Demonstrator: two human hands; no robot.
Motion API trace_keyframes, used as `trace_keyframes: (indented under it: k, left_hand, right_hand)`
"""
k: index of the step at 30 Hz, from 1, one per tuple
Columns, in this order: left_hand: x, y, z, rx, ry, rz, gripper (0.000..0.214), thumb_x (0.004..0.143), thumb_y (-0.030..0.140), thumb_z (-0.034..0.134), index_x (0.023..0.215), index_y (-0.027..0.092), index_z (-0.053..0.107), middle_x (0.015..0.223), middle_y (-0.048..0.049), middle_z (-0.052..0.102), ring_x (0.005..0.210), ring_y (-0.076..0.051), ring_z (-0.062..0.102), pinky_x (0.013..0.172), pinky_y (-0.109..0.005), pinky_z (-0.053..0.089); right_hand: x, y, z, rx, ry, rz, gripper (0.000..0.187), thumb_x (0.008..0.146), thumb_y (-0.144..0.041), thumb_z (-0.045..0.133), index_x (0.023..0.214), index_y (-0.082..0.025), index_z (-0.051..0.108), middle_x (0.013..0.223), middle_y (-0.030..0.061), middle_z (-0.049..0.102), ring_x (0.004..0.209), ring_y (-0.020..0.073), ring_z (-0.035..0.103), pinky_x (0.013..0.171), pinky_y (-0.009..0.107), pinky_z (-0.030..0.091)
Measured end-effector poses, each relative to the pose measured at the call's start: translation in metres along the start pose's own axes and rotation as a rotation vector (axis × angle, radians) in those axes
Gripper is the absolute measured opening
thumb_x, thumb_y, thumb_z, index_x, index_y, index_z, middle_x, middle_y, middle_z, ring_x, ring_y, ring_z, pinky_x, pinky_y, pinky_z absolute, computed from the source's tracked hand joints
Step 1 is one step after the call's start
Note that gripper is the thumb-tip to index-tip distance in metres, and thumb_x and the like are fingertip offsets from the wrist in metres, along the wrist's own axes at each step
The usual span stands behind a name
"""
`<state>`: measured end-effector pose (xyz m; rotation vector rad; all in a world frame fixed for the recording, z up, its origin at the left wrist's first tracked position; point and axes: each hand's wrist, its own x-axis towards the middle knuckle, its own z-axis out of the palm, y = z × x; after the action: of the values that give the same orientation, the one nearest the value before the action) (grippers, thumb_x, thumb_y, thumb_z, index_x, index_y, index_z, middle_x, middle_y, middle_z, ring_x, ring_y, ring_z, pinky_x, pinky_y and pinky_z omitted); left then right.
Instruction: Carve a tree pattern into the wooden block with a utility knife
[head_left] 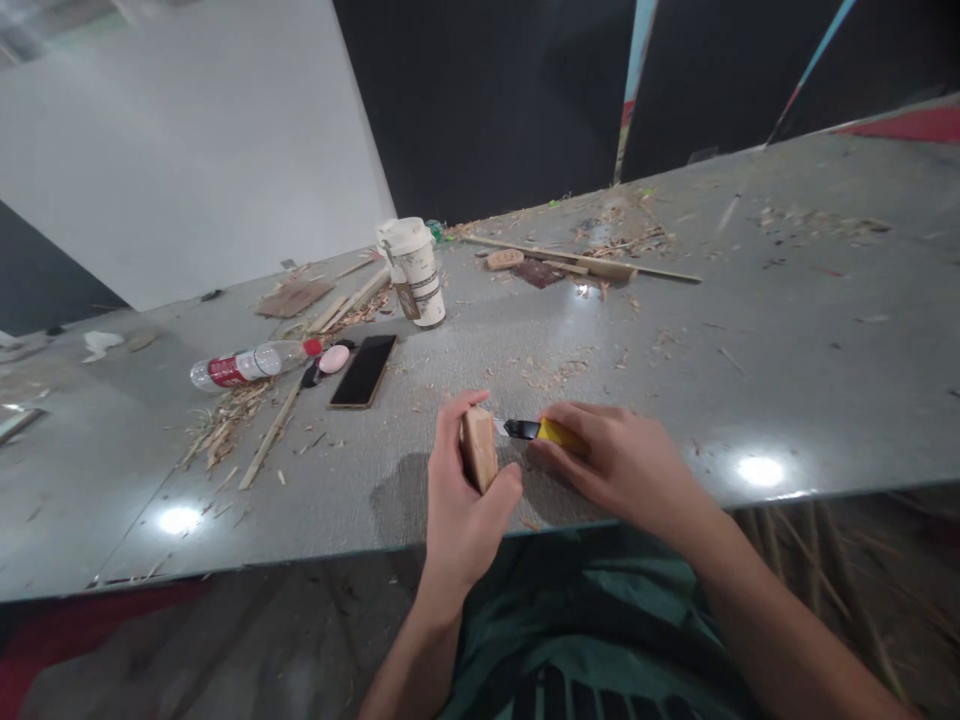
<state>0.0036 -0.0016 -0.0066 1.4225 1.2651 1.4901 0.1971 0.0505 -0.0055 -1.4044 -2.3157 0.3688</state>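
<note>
My left hand (pixel 465 500) is closed around a small wooden block (pixel 481 448), with the thumb along its near end and the fingers over its far and left sides. My right hand (pixel 611 455) grips a yellow and black utility knife (pixel 559 436). Its short blade points left and meets, or nearly meets, the block's right side; contact is too fine to tell. Both hands are just above the near edge of the grey table (pixel 675 380). Pale wood shavings (pixel 555 373) lie beyond the hands.
A black phone (pixel 364 372), a pink round object (pixel 334 359) and a plastic bottle (pixel 259 363) lie to the left. Behind them stands a lidded paper cup (pixel 416 275). Wooden strips (pixel 585 262), a carved wooden piece (pixel 505 260) and more shavings are scattered toward the back wall.
</note>
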Motion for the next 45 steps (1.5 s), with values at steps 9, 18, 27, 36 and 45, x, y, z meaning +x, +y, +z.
trace_keyframes:
  k: [9,18,27,36,45]
  left_hand:
    - [0.0,0.0,0.0,-0.01,0.003,-0.009,0.063,0.083,0.004,0.063,0.137,0.036,0.056,0.109,-0.0002,0.055,0.084,-0.014,0.051,0.073,-0.028,0.048]
    - [0.0,-0.003,0.0,-0.104,0.009,-0.005,0.059,0.087,0.007,0.065,0.137,0.036,0.058,0.112,-0.0003,0.058,0.084,-0.013,0.053,0.075,-0.027,0.049]
    - [0.002,-0.002,0.001,-0.26,-0.055,0.003,0.053,0.104,0.022,0.061,0.152,0.04,0.051,0.151,-0.0051,0.06,0.107,-0.016,0.062,0.09,-0.03,0.054]
    - [0.003,0.0,0.001,-0.26,-0.096,-0.025,0.06,0.085,0.015,0.081,0.136,0.034,0.057,0.147,-0.004,0.066,0.099,-0.014,0.066,0.084,-0.025,0.056]
    - [0.003,0.002,0.003,-0.245,-0.111,-0.011,0.06,0.083,0.013,0.082,0.134,0.032,0.057,0.145,-0.0056,0.066,0.109,-0.018,0.068,0.095,-0.032,0.058]
  right_hand:
    - [0.0,0.0,0.001,-0.03,-0.021,0.008,0.044,0.108,-0.064,0.046,0.103,-0.025,0.064,0.094,0.0034,0.075,0.079,0.0222,0.067,0.064,0.032,0.029]
    - [0.0,0.001,0.0,0.044,0.116,-0.058,0.04,0.108,-0.058,0.052,0.098,-0.023,0.068,0.084,0.0031,0.074,0.067,0.018,0.063,0.06,0.031,0.031]
    - [-0.004,-0.003,-0.012,0.249,0.279,-0.328,0.021,0.111,-0.034,0.052,0.121,-0.021,0.064,0.097,0.0043,0.073,0.078,0.0161,0.066,0.068,0.028,0.046]
    - [-0.005,-0.003,-0.011,0.217,0.247,-0.485,0.029,0.114,-0.04,0.051,0.131,-0.018,0.06,0.098,0.0043,0.071,0.081,0.0157,0.066,0.07,0.027,0.047]
    - [-0.003,-0.006,-0.009,0.144,0.221,-0.563,0.036,0.114,-0.045,0.051,0.136,-0.02,0.063,0.102,0.0057,0.076,0.088,0.0182,0.071,0.073,0.029,0.048]
